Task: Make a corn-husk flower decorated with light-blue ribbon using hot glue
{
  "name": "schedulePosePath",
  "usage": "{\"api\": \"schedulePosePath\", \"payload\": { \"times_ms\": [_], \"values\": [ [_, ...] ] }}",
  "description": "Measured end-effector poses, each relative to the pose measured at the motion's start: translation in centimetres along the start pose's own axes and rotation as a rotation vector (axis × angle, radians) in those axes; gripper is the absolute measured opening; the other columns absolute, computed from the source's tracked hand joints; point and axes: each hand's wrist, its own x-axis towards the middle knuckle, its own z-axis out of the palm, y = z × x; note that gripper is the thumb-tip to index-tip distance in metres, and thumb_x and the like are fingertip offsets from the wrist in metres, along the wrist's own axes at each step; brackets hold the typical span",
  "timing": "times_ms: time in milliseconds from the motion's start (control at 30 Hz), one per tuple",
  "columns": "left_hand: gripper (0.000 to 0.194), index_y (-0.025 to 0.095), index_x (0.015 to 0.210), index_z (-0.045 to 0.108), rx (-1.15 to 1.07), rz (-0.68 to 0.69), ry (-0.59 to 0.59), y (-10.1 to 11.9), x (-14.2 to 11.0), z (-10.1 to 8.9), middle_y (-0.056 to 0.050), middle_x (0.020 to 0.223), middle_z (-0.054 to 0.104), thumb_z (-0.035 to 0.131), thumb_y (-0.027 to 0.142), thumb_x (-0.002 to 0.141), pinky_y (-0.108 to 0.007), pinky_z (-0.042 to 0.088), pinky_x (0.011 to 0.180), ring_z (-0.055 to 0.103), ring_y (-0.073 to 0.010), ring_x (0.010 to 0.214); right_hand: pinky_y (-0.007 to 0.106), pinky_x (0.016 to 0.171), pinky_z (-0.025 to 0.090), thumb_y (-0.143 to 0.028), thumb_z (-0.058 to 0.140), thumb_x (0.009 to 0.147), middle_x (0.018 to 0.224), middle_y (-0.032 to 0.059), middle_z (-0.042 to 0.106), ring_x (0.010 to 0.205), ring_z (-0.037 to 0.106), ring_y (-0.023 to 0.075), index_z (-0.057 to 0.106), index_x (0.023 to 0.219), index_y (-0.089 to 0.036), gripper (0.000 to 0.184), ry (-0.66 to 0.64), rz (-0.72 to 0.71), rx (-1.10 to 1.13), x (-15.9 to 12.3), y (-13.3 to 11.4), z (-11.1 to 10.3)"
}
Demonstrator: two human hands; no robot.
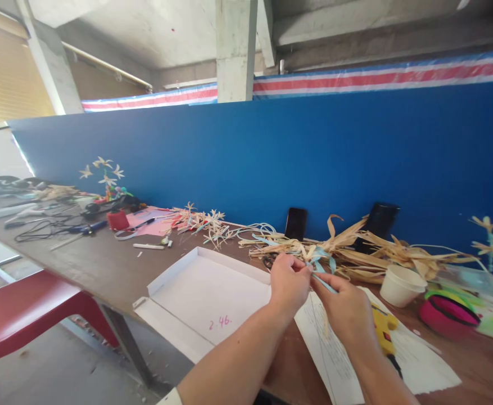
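Note:
My left hand (290, 284) is closed in a pinch above the table, its fingertips meeting those of my right hand. Between them runs a light blue strip (329, 285), with more blue loops (322, 260) showing just beyond the fingers. My right hand (347, 309) pinches this strip, one end of it sticking out over the index finger. What else the left fingers grip is hidden. Dried tan husks (356, 253) lie behind both hands. Below the right hand are printed paper sheets (328, 349) and a yellow tool with a black cord (381, 329), partly covered by the wrist.
An open white box lid (225, 281) marked "2.46." lies left of my hands. A white cup (402, 285) and a pink round container (448, 315) stand at right. Phones (295, 223) lean on the blue partition (246, 163). Finished-looking husk flowers (206, 220) lie at the back.

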Motion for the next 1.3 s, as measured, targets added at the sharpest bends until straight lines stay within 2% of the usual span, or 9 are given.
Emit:
{"api": "schedulePosePath", "payload": {
  "times_ms": [267, 367, 500, 567, 633, 767, 900, 1067, 1300],
  "values": [
    [0.015, 0.016, 0.057, 0.054, -0.031, -0.002, -0.004, -0.2, -0.2, 0.2, 0.0, 0.072, 0.054, 0.062, 0.023, 0.067, -0.024, 0.04, 0.063, 0.051, -0.0108, 0.065, 0.031, 0.065, 0.042, -0.052, 0.054, 0.07, 0.074, 0.0105, 0.07, 0.073, 0.061, 0.0266, 0.074, 0.087, -0.018, 0.043, 0.032, 0.04, -0.048, -0.1, -0.3, 0.2],
    [0.014, 0.015, 0.059, 0.058, -0.063, -0.026, -0.041, -0.2, -0.1, 0.0, 0.0, 0.07, 0.056, 0.065, 0.026, 0.066, -0.024, 0.04, 0.062, 0.051, -0.0107, 0.064, 0.03, 0.065, 0.042, -0.053, 0.056, 0.068, 0.074, 0.0093, 0.07, 0.074, 0.061, 0.0261, 0.073, 0.087, -0.017, 0.044, 0.023, 0.063, -0.017, 0.1, -0.2, 0.0],
    [0.023, 0.014, 0.072, 0.066, -0.199, -0.122, -0.237, -0.2, 0.2, -1.2, 0.0, 0.064, 0.058, 0.068, 0.035, 0.065, -0.022, 0.038, 0.058, 0.048, -0.0092, 0.059, 0.028, 0.059, 0.041, -0.054, 0.059, 0.066, 0.064, 0.0042, 0.068, 0.068, 0.061, 0.023, 0.072, 0.087, -0.017, 0.044, -0.057, 0.159, 0.076, 0.3, 0.4, -0.5],
    [0.032, 0.015, 0.083, 0.069, -0.274, -0.171, -0.34, -0.1, 0.3, -1.9, 0.0, 0.065, 0.058, 0.063, 0.043, 0.07, -0.021, 0.036, 0.054, 0.046, -0.0079, 0.056, 0.026, 0.058, 0.041, -0.052, 0.061, 0.065, 0.065, 0.0026, 0.068, 0.067, 0.061, 0.0215, 0.072, 0.087, -0.018, 0.042, -0.087, 0.191, 0.144, 0.3, 0.7, -0.7],
    [0.037, 0.015, 0.089, 0.07, -0.304, -0.207, -0.389, 0.0, 0.2, -2.4, -0.001, 0.07, 0.06, 0.06, 0.046, 0.072, -0.02, 0.037, 0.053, 0.046, -0.0075, 0.057, 0.026, 0.058, 0.041, -0.051, 0.062, 0.065, 0.067, 0.0021, 0.069, 0.067, 0.061, 0.0208, 0.072, 0.089, -0.018, 0.042, -0.106, 0.209, 0.201, 0.3, 0.8, -0.7],
    [0.035, 0.014, 0.092, 0.071, -0.294, -0.217, -0.457, 0.3, 0.0, -2.6, -0.005, 0.083, 0.065, 0.066, 0.04, 0.069, -0.02, 0.04, 0.057, 0.05, -0.0085, 0.063, 0.028, 0.06, 0.042, -0.053, 0.062, 0.065, 0.07, 0.0035, 0.069, 0.07, 0.062, 0.0221, 0.071, 0.091, -0.017, 0.046, -0.134, 0.208, 0.22, 0.2, 0.6, -0.6],
    [0.03, 0.013, 0.079, 0.072, -0.259, -0.135, -0.414, -0.1, 0.2, -2.2, -0.006, 0.086, 0.064, 0.068, 0.04, 0.067, -0.022, 0.042, 0.058, 0.054, -0.0115, 0.068, 0.029, 0.068, 0.043, -0.051, 0.062, 0.065, 0.074, 0.0036, 0.07, 0.076, 0.062, 0.0233, 0.072, 0.09, -0.018, 0.043, -0.116, 0.187, 0.169, 0.0, 0.4, -0.6],
    [0.021, 0.013, 0.065, 0.07, -0.12, -0.024, -0.296, -0.8, 0.6, -1.9, -0.003, 0.074, 0.06, 0.066, 0.034, 0.068, -0.024, 0.043, 0.062, 0.055, -0.0125, 0.068, 0.031, 0.076, 0.043, -0.051, 0.062, 0.065, 0.082, 0.0038, 0.072, 0.087, 0.062, 0.0254, 0.072, 0.09, -0.02, 0.041, -0.134, 0.155, 0.26, -0.2, 0.7, -0.7],
    [0.017, 0.016, 0.058, 0.067, -0.013, 0.022, -0.253, -0.6, 0.1, -1.8, 0.001, 0.064, 0.056, 0.064, 0.028, 0.07, -0.023, 0.038, 0.061, 0.052, -0.0115, 0.065, 0.032, 0.067, 0.043, -0.05, 0.06, 0.065, 0.069, 0.0055, 0.07, 0.069, 0.061, 0.0244, 0.072, 0.076, -0.02, 0.035, -0.008, 0.056, 0.089, -0.6, 0.9, -0.8]
  ]
}}
